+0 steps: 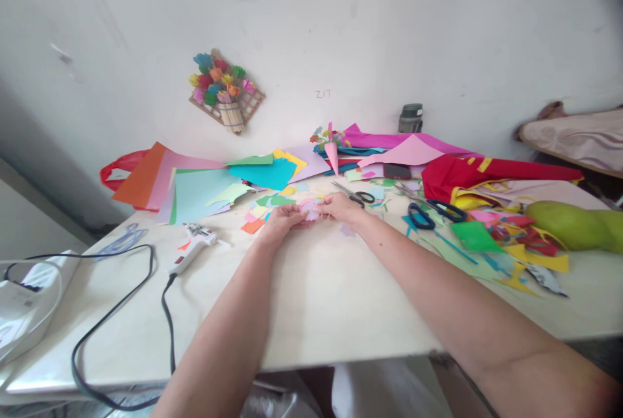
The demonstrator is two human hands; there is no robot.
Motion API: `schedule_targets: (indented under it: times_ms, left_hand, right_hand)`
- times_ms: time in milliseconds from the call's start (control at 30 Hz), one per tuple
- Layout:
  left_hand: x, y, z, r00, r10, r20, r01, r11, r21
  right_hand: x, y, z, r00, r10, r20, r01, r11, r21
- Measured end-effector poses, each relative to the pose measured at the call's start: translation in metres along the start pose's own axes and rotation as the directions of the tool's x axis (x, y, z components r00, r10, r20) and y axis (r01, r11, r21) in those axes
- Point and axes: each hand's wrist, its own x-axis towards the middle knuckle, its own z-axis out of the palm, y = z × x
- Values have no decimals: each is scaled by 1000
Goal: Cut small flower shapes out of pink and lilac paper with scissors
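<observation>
Between my two hands, over the middle of the table, is a small pink and lilac paper piece (310,210). My left hand (286,219) pinches its left side, and my right hand (337,206) pinches its right side. Scraps of coloured paper (254,226) lie just left of and behind my left hand. Open scissors with black handles (361,198) rest behind my right hand. A white glue gun (193,250) lies on the table to the left of my left hand. The fine shape of the held paper is blurred.
Coloured sheets (202,194) lie along the back left. More scissors (440,210), paper scraps (516,236) and a red cloth (487,174) are at the right. A black cable (117,306) loops across the left side beside a white power strip (36,301). The table's front edge (341,361) is near.
</observation>
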Motion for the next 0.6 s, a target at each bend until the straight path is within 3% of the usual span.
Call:
schedule_targets:
  times_ms: [600]
  left_hand:
    - [2, 0, -1, 998, -60, 24, 61, 997, -50]
  right_hand:
    - [-2, 0, 0, 1000, -27, -2, 26, 999, -21]
